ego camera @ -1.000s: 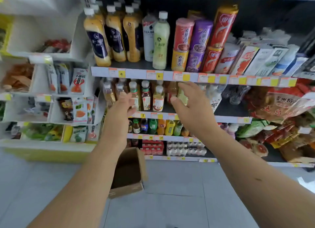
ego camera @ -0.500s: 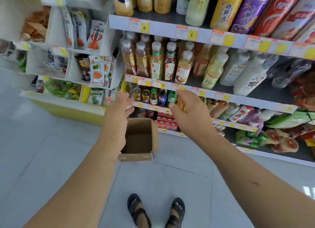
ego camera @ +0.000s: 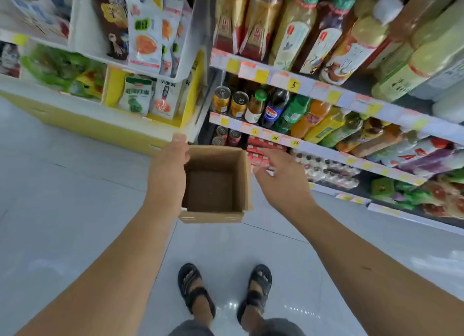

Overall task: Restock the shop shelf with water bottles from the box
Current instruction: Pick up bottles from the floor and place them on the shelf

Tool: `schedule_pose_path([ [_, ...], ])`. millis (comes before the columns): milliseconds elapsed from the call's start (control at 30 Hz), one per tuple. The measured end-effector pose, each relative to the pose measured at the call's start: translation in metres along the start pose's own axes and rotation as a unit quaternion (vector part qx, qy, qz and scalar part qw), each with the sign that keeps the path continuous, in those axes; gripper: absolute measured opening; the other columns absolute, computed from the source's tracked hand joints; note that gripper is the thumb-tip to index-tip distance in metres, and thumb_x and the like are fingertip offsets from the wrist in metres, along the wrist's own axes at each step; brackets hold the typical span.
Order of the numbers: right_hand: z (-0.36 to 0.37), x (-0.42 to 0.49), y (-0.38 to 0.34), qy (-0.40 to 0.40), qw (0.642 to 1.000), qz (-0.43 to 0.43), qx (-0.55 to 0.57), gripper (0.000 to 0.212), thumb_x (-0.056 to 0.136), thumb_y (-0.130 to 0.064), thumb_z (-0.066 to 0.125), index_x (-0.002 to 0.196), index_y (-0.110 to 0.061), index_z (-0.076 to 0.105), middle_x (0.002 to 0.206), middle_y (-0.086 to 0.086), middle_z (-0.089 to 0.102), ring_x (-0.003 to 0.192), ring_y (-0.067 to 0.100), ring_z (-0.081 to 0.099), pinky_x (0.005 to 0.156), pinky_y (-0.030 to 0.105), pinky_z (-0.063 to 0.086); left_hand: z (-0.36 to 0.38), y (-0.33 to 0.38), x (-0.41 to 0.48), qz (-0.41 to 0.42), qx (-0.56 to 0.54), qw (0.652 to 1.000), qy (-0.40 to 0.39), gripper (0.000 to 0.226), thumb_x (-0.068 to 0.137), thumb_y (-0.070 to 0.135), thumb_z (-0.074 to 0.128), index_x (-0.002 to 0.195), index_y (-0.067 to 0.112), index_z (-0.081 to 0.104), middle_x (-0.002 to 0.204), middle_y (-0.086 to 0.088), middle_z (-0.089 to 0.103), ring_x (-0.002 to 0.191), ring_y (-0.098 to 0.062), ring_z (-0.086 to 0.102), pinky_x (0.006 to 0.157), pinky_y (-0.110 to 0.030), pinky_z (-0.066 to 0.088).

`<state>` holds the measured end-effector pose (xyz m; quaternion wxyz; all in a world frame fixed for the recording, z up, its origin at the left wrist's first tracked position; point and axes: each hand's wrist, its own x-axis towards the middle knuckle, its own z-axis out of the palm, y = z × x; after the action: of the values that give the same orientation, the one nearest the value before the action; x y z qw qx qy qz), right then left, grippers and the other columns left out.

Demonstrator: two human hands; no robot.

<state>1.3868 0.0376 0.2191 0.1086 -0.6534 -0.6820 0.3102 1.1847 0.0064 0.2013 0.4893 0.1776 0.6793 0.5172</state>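
Observation:
An open cardboard box point(ego camera: 241, 182) stands on the tiled floor in front of the shelves; its inside shows only the bare brown bottom. My left hand point(ego camera: 168, 170) hovers at the box's left wall with fingers straight and holds nothing. My right hand point(ego camera: 281, 180) is just right of the box, fingers spread and relaxed, also holding nothing. Small water bottles point(ego camera: 326, 170) with dark caps lie packed on the lowest shelf to the right of my right hand.
Drink shelves point(ego camera: 334, 97) with price tags rise at the right, filled with cans, soda bottles and juice. A yellow snack rack point(ego camera: 118, 127) stands at the left. My sandalled feet point(ego camera: 223, 293) are on the floor behind the box.
My view has tilted down from the upper shelves to the floor. Both hands have dropped from shelf height to either side of the box.

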Motion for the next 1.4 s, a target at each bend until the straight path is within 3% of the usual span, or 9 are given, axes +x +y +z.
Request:
schedule_pose_path([
  [167,0.09,0.045,0.056,-0.03,0.999,0.018,-0.038,0.047,0.094,-0.029,0.057,0.141,-0.025,0.05,0.136,0.0,0.057,0.12,0.022,0.054,0.095,0.032,0.043,-0.017,-0.096,0.07,-0.018,0.045,0.998,0.04,0.027,0.072,0.059,0.058,0.084,0.04,0.073,0.102,0.013,0.069,0.111,-0.015,0.063,0.108,-0.041,0.043],
  [333,0.181,0.084,0.12,-0.058,0.997,0.033,-0.046,0.057,0.097,-0.027,0.056,0.15,-0.027,0.036,0.152,0.001,0.041,0.135,0.025,0.043,0.107,0.038,0.039,-0.032,-0.183,0.134,-0.068,0.169,0.976,0.117,0.036,0.091,0.064,0.047,0.086,0.035,0.067,0.095,0.01,0.067,0.105,-0.021,0.062,0.094,-0.04,0.047],
  [467,0.241,0.11,0.159,-0.062,0.994,0.044,-0.073,0.052,0.101,-0.025,0.05,0.151,-0.029,0.035,0.161,0.0,0.024,0.139,0.026,0.042,0.11,0.034,0.038,-0.041,-0.243,0.174,-0.077,0.177,0.974,0.121,0.03,0.096,0.055,0.049,0.075,0.052,0.07,0.107,0.01,0.064,0.11,-0.021,0.06,0.102,-0.042,0.045],
  [567,0.266,0.119,0.175,-0.044,0.993,0.047,-0.097,0.045,0.103,-0.021,0.046,0.148,-0.021,0.043,0.163,0.0,0.017,0.141,0.025,0.04,0.112,0.031,0.035,-0.043,-0.272,0.191,-0.078,0.229,0.955,0.17,0.047,0.096,0.058,0.04,0.123,0.027,0.063,0.127,-0.006,0.06,0.114,-0.027,0.056,0.094,-0.039,0.042],
  [633,0.273,0.121,0.18,-0.018,0.994,0.065,-0.085,0.044,0.1,-0.01,0.047,0.143,-0.017,0.05,0.162,0.004,0.024,0.138,0.027,0.043,0.109,0.028,0.036,-0.044,-0.277,0.198,-0.117,0.244,0.94,0.209,0.074,0.085,0.07,0.039,0.137,0.018,0.053,0.131,-0.012,0.058,0.115,-0.033,0.055,0.102,-0.046,0.042],
  [733,0.277,0.116,0.176,-0.004,0.995,0.083,-0.047,0.047,0.092,0.003,0.048,0.133,-0.014,0.061,0.15,0.004,0.046,0.132,0.023,0.05,0.101,0.012,0.028,-0.039,-0.272,0.203,-0.145,0.241,0.941,0.189,0.056,0.093,0.063,0.033,0.102,0.013,0.057,0.087,-0.003,0.057,0.09,-0.029,0.052,0.1,-0.049,0.043],
  [800,0.278,0.111,0.167,0.002,0.996,0.09,-0.011,0.048,0.091,0.005,0.048,0.132,-0.014,0.062,0.148,0.002,0.049,0.133,0.021,0.049,0.099,0.01,0.023,-0.038,-0.266,0.203,-0.148,0.22,0.94,0.213,0.046,0.101,0.052,0.032,0.098,0.011,0.054,0.076,0.0,0.049,0.08,-0.024,0.05,0.098,-0.049,0.044],
  [1133,0.328,0.092,0.092,-0.003,0.997,0.049,0.065,0.045,0.093,0.003,0.047,0.132,-0.013,0.062,0.145,-0.002,0.05,0.133,0.019,0.048,0.107,0.014,0.022,-0.124,-0.241,0.221,-0.094,0.249,0.919,0.292,0.072,0.071,0.074,0.022,0.088,0.013,0.057,0.085,-0.011,0.058,0.088,-0.038,0.06,0.088,-0.067,0.047],
  [1400,0.397,0.089,0.026,0.016,0.994,0.078,0.074,0.041,0.099,-0.004,0.045,0.136,-0.017,0.059,0.152,-0.004,0.043,0.141,0.018,0.04,0.105,0.017,0.023,-0.2,-0.225,0.266,-0.042,0.289,0.916,0.275,0.054,0.087,0.066,0.026,0.073,0.018,0.046,0.091,-0.016,0.059,0.089,-0.039,0.058,0.092,-0.064,0.046],
])
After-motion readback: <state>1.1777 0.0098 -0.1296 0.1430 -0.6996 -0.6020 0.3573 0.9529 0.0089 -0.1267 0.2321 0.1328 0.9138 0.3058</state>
